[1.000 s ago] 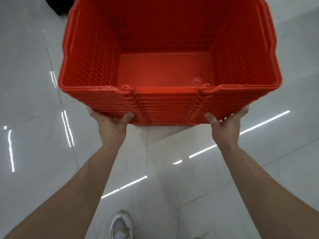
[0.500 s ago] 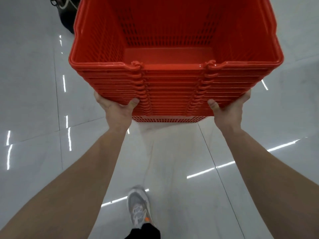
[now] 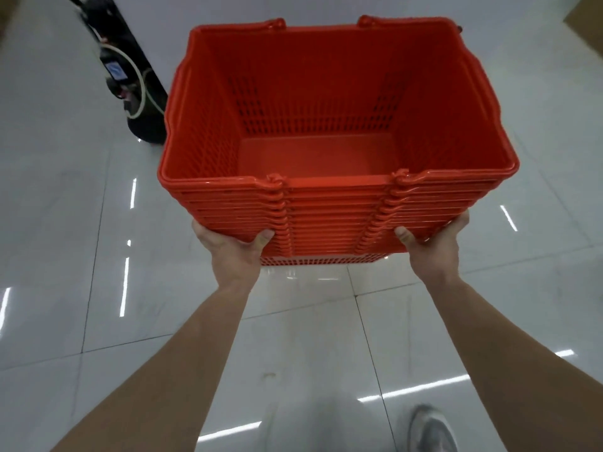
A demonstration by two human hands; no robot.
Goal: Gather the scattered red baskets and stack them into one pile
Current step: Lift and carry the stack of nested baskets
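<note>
Hands hold the pile of red baskets (image 3: 326, 216) up off the floor (image 3: 65, 256). At the far left, a black stand (image 3: 137, 93) shows much more than a moment ago. The left hand (image 3: 235, 252) grips the pile's near bottom corner, thumb pressed on the side. The pile now looks farther out, with its far rim showing. The right hand (image 3: 430, 246) grips the other corner the same way. Both arms reach forward. A shoe (image 3: 430, 429) has stepped up on the right, so the pile is likely being walked along. No loose basket shows.
</note>
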